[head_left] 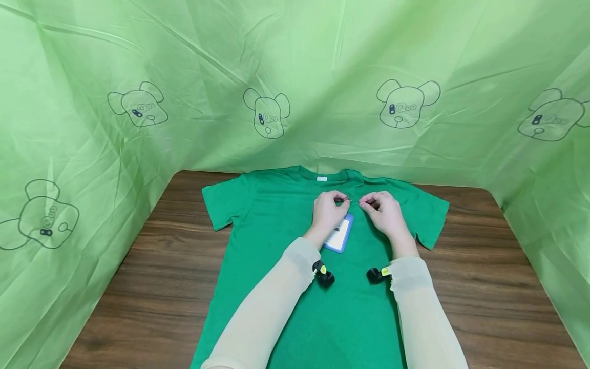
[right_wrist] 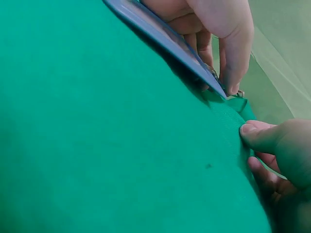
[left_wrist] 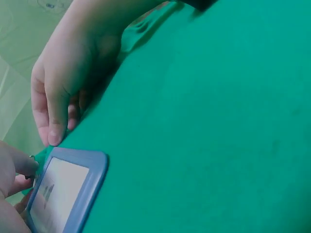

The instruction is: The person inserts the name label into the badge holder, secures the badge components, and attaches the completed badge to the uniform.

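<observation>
A green T-shirt [head_left: 295, 287] lies spread out with its collar at the far side. On its chest, a blue-framed badge [head_left: 340, 238] with a white card is partly covered by my left hand [head_left: 328, 209]. Finger and thumb of that hand pinch a small metal clip [right_wrist: 240, 93] at the badge's top end; its exact form is too small to tell. Just to the right, my right hand [head_left: 386, 211] pinches a bit of the shirt's cloth between thumb and fingers, lifting it slightly. A narrow gap separates the two hands.
The shirt rests on a dark wood table [head_left: 170, 266], its lower part running out of view toward me. Light green curtains [head_left: 318, 66] with printed bear heads enclose the table at the back and sides. Small black cameras [head_left: 325, 278] hang at both wrists.
</observation>
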The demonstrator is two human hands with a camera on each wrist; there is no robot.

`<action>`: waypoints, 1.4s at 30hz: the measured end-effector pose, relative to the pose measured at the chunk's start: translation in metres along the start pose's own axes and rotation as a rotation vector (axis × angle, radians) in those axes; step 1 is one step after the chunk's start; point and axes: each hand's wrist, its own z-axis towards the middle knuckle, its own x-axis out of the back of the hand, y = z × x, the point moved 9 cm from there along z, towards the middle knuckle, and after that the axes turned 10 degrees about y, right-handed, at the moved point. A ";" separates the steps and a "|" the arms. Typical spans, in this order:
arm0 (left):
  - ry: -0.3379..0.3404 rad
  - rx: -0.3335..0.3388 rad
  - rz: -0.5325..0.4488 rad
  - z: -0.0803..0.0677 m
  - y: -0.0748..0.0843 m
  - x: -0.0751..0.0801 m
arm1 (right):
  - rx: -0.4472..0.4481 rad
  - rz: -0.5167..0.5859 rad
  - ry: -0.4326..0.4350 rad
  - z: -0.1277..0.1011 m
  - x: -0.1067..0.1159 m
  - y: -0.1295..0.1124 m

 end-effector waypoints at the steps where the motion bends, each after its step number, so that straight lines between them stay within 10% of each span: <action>1: -0.003 -0.003 0.008 0.000 0.000 -0.001 | 0.002 0.001 0.001 0.000 0.000 0.000; 14: -0.073 -0.045 0.095 -0.004 0.006 -0.008 | -0.026 0.022 -0.009 0.003 0.000 0.002; 42: -0.128 -0.015 -0.060 -0.002 0.004 -0.008 | -0.029 0.047 -0.032 0.006 -0.001 0.009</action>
